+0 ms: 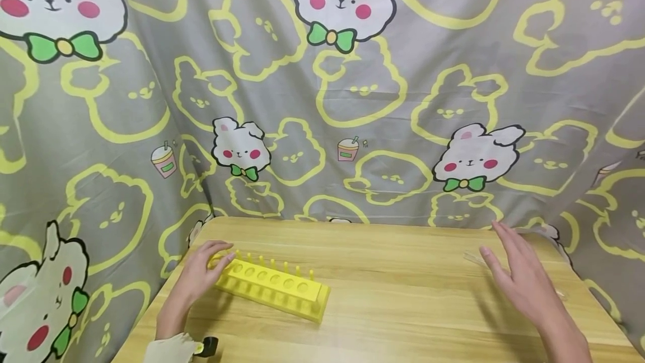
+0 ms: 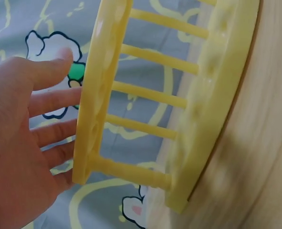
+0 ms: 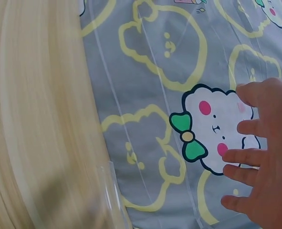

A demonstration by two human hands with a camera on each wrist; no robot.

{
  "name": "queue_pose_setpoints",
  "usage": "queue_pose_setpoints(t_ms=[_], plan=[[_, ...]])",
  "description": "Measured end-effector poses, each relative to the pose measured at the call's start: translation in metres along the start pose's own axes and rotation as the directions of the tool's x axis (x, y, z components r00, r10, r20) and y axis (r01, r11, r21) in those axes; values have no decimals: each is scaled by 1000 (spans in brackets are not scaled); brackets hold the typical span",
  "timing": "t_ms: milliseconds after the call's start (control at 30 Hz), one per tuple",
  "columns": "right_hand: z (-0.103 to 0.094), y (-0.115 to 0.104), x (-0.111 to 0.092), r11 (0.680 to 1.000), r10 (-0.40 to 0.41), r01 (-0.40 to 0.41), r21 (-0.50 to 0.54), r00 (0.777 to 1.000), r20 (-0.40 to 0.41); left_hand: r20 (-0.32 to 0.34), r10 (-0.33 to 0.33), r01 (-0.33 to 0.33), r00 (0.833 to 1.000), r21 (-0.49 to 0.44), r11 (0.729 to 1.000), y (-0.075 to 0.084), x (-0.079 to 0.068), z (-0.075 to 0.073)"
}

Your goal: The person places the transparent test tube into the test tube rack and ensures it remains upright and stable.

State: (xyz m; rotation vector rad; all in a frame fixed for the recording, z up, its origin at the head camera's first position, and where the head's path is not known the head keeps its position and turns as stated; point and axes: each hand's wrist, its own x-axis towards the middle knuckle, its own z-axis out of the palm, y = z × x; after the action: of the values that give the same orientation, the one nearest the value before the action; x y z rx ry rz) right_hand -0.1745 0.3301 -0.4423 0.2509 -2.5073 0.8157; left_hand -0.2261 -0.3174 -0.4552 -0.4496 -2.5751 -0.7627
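Observation:
A yellow plastic test tube rack point(image 1: 274, 284) stands on the table, with a row of round holes on top and pegs along its far side. My left hand point(image 1: 199, 273) is at the rack's left end. In the left wrist view that hand point(image 2: 31, 129) has its fingers extended behind the rack's upper plate point(image 2: 100, 86), the thumb apart from it; contact is unclear. Over the table's right side hovers my right hand point(image 1: 524, 276), fingers spread and holding nothing. Beneath it lies a clear, thin tube-like piece point(image 1: 475, 259), partly hidden by the hand, also visible in the right wrist view.
Another clear item point(image 1: 561, 294) shows just right of the right hand. The wooden table point(image 1: 393, 318) is bounded at the back and sides by a grey curtain point(image 1: 302, 99) with rabbit prints. A dark strap end point(image 1: 208, 346) hangs at the left wrist.

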Motion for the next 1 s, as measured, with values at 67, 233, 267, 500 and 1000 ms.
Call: queue_pose_setpoints(t_ms=[67, 233, 267, 500, 1000], plan=[[1, -1, -1, 1000, 5, -5, 3, 1000, 2, -15, -2, 2, 1000, -11, 1000, -1, -2, 1], [4, -3, -4, 1000, 1, -1, 11, 1000, -5, -23, -15, 14, 1000, -20, 1000, -5, -8, 1], [4, -4, -4, 1000, 1, -1, 12, 1000, -9, -18, -15, 15, 1000, -18, 1000, -5, -9, 1], [7, -6, -6, 1000, -7, 8, 24, 999, -36, -4, -20, 20, 1000, -38, 999, -5, -9, -3], [18, -15, -7, 998, -29, 31, 55, 999, -38, 21, 19, -18, 1000, -15, 1000, -10, -9, -5]])
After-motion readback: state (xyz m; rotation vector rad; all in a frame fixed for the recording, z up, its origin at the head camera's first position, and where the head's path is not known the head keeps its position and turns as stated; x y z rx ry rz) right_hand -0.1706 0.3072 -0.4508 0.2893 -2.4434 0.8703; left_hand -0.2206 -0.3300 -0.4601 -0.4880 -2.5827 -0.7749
